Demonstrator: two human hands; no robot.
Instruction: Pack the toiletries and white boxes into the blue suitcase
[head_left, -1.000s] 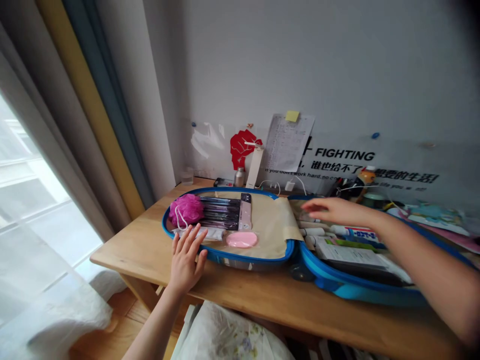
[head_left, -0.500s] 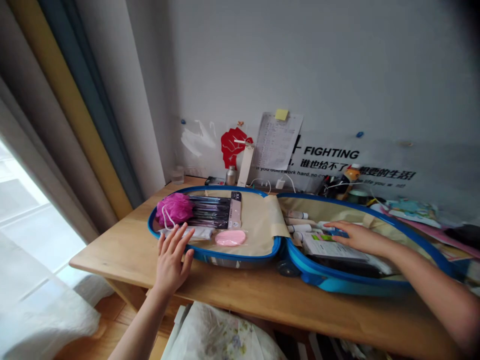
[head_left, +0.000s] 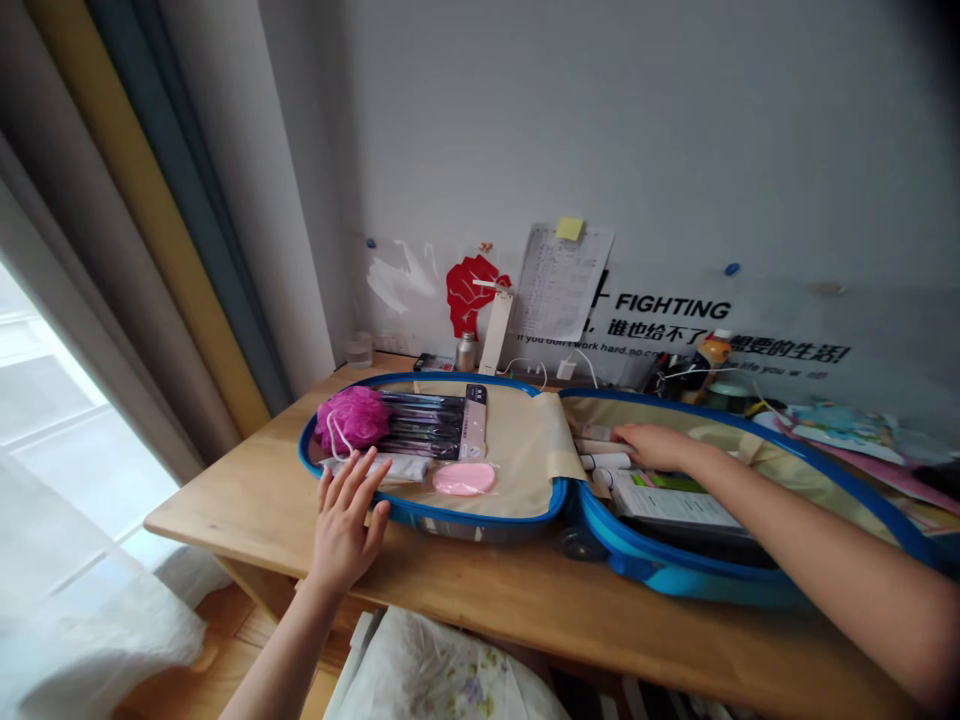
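Observation:
A blue suitcase [head_left: 480, 522] lies wide open on a wooden desk [head_left: 247, 500]. My left hand [head_left: 345, 525] rests flat on the front rim of its left half, fingers spread and open. That half holds a pink bath pouf [head_left: 351, 418], a pack of dark toothbrushes [head_left: 435, 424], a white pack [head_left: 401, 467] and a pink soap case [head_left: 463, 479]. My right hand [head_left: 651, 446] reaches into the right half and lies on small white tubes [head_left: 604, 461] beside a white box [head_left: 671, 506]. Its fingers are curled over the tubes; whether they grip one is hidden.
Against the wall stand a small metal bottle [head_left: 466, 352], a glass [head_left: 359, 350], cables and papers. Curtains [head_left: 150, 250] hang at the left by a window. Books and clutter [head_left: 847, 425] fill the desk's right end. A flowered cloth [head_left: 450, 670] lies below the desk edge.
My right hand has moved left inside the right half, from the box toward the tubes near the hinge. My left hand has stayed on the rim.

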